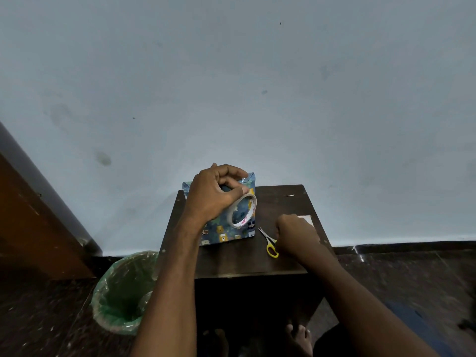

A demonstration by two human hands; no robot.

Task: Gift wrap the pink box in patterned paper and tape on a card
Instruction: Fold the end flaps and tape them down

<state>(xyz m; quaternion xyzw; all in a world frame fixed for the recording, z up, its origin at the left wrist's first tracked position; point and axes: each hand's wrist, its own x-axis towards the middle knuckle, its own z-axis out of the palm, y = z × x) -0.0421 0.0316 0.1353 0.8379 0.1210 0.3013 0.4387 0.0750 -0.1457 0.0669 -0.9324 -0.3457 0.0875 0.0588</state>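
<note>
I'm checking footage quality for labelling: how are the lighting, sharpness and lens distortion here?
Head view: dim, bluish light; the dark table loses detail; wide-angle bending curves the floor line; the wrapped box and tape roll stay legible; right hand slightly soft.

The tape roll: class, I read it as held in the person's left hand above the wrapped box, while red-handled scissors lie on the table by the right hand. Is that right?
Not quite. The head view shows the scissors have yellow handles, not red. The rest stands: the left hand holds the tape roll over the wrapped box, and the scissors lie on the table by the right hand.
</note>
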